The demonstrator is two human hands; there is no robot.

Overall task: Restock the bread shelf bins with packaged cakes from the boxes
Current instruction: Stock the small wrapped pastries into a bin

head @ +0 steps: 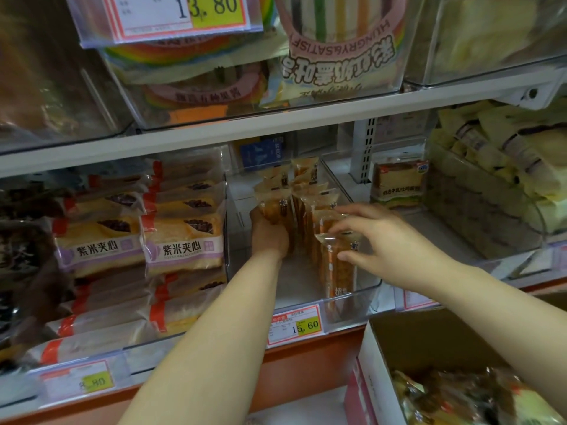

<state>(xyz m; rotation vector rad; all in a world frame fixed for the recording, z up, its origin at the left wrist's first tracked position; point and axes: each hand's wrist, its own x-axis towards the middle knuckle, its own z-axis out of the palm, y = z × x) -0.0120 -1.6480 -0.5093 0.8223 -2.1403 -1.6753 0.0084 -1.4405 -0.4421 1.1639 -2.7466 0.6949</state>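
Packaged cakes [306, 207] stand on edge in the clear bin [352, 291]; light, soft and slick in film, they probably want a gentle hold by the sides, as the left hand [270, 233] curls round a rear pack [271, 207] and the right hand [383, 237] pinches the front pack [337, 268].

The light is dim and warm-tinted, and seems to come from the camera's side. The clear bin [294, 283] in the middle is the sharpest area, and the cake packets [336, 277] in it carry small glints on their wrap. The bin's depths are shadowed. The forearms [214, 332] in front of it are brightest. Bins above it show pale glare. Far left of it, packs [27, 259] smear into dark blur. Below right, the box [429, 338] contents are soft. The shelf edge [214, 134] above it bows.
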